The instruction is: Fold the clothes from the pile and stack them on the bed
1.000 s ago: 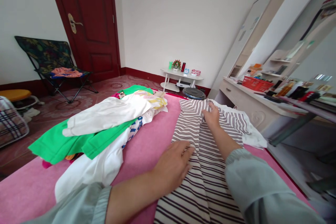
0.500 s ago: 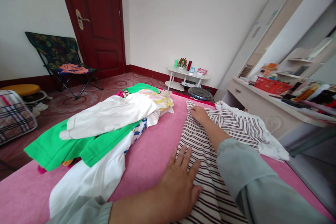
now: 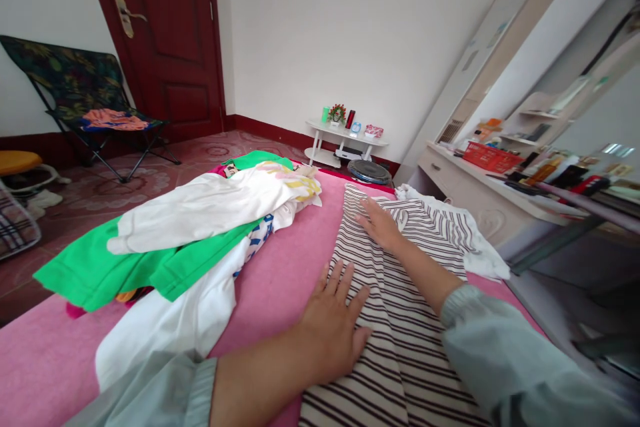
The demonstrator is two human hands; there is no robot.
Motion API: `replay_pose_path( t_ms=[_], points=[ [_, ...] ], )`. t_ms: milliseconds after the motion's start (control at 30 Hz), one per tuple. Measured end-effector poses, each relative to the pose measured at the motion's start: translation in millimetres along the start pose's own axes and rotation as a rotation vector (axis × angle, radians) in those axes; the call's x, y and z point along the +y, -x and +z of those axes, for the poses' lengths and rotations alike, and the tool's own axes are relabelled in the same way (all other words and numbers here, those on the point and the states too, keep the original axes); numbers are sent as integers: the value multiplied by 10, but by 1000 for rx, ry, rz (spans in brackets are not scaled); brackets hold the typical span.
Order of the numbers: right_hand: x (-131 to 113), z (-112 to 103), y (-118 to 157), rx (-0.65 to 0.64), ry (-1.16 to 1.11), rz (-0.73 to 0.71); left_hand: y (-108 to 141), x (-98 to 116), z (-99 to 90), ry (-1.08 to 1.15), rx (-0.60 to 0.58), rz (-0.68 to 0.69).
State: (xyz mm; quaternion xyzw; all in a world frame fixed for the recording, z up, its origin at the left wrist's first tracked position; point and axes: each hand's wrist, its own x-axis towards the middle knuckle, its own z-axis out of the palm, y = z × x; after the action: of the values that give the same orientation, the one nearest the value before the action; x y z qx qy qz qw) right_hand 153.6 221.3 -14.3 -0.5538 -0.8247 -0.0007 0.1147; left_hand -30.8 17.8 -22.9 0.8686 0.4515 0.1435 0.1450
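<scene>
A striped white and dark garment (image 3: 425, 320) lies spread over the right part of the pink bedspread (image 3: 270, 287); its lower end runs out of view. My left hand (image 3: 333, 323) rests flat on its left edge, fingers spread. Farther up, my right hand (image 3: 383, 223) lies palm down on the striped cloth, its fingers extended near the far left corner. Neither hand grips anything. Beyond my right wrist, part of the garment is bunched, next to white cloth (image 3: 487, 265).
To the left lies a pile of clothes: a white top (image 3: 200, 207), a green garment (image 3: 90, 273) and more white cloth (image 3: 175, 327). A dresser (image 3: 480, 200) with a red basket (image 3: 493, 157) borders the right side. A folding chair (image 3: 90, 93) stands by the door.
My right hand has opened from a closer hold at the far edge and now lies flatter on the stripes. My left hand stays on the left edge. The view has turned slightly right.
</scene>
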Motion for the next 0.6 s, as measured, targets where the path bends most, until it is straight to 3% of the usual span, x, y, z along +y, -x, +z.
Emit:
replay_pose_path(
  t_ms=[67, 167, 233, 400, 600],
  points=[
    [108, -54, 325, 14, 26, -39, 3, 5, 10, -28, 15, 10],
    [294, -160, 719, -69, 7, -20, 8, 1, 46, -88, 44, 24],
    [389, -263, 926, -29, -37, 17, 12, -5, 74, -127, 69, 37],
    [542, -509, 1538, 85, -15, 244, 48, 8, 81, -185, 79, 166],
    [570, -755, 2544, -36, 171, 453, 111, 54, 33, -156, 36, 362]
  ],
)
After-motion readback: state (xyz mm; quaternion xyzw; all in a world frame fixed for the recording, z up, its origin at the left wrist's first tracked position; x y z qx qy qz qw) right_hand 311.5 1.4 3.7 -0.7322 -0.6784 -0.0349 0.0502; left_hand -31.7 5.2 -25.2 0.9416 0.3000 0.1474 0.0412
